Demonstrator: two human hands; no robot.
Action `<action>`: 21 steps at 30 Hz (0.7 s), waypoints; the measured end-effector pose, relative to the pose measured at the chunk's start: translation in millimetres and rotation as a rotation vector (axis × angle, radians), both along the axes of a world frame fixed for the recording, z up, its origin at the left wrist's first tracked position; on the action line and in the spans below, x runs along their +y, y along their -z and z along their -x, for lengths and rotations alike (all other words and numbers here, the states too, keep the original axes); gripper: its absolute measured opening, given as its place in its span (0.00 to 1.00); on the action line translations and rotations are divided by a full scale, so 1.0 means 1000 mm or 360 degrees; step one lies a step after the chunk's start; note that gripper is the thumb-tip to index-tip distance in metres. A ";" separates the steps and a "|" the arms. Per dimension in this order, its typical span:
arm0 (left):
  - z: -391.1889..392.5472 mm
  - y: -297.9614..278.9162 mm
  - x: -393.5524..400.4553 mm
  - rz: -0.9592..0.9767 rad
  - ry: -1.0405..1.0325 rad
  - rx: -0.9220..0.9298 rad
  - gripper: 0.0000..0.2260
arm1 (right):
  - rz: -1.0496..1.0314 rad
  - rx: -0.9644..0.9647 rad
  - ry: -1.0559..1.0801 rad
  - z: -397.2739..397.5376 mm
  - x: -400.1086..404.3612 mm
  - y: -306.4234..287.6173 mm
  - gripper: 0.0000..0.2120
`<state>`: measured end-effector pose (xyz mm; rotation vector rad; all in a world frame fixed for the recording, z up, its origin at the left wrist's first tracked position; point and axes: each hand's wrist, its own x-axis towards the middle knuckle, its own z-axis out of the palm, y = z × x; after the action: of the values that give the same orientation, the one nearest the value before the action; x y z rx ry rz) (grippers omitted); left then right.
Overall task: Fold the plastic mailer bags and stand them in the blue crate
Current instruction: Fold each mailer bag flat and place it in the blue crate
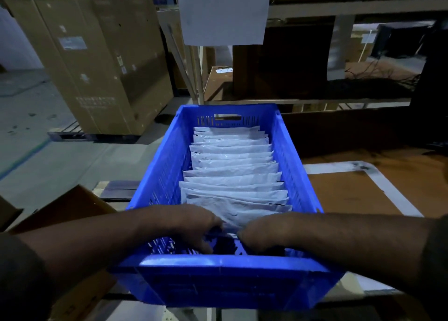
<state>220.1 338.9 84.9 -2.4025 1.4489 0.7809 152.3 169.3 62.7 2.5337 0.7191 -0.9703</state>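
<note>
Blue crate (294,151) is filled with upright white mailer bags (232,172); the nearest bag (242,211) is gripped by curled left hand (191,226) and right hand (264,233) at the crate's near end.

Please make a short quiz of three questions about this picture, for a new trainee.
1. True or false: the folded mailer bags lie flat in one pile.
2. Where are both hands? A) on the cardboard box B) inside the near end of the blue crate C) on the shelf
3. Fill in: the row of bags runs from the near end to the ___ end.

Key: 1 false, they stand on edge in a row. 2 B, left hand and right hand at the nearest bag. 3 far.
</note>
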 end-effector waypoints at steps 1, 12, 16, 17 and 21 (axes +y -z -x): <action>-0.002 0.000 -0.001 -0.0001 -0.0014 -0.0041 0.24 | 0.0010 -0.0001 0.0081 -0.003 0.000 0.000 0.15; -0.002 -0.013 -0.020 -0.0017 -0.0027 -0.0152 0.18 | -0.0151 0.0055 0.0448 -0.016 -0.015 -0.034 0.19; 0.000 -0.016 -0.015 0.0121 0.0010 -0.0409 0.20 | -0.0250 -0.0408 0.0399 0.001 -0.019 -0.048 0.17; 0.000 -0.018 -0.014 0.0178 0.0025 -0.0511 0.19 | -0.0293 -0.0531 0.0430 0.004 -0.021 -0.052 0.18; 0.003 -0.019 -0.014 0.0206 0.0043 -0.0764 0.22 | -0.0243 -0.0574 0.0575 0.005 -0.017 -0.058 0.30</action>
<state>216.6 324.7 103.6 -2.4259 1.3563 0.0853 147.6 152.7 121.1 2.9266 0.2422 -0.5414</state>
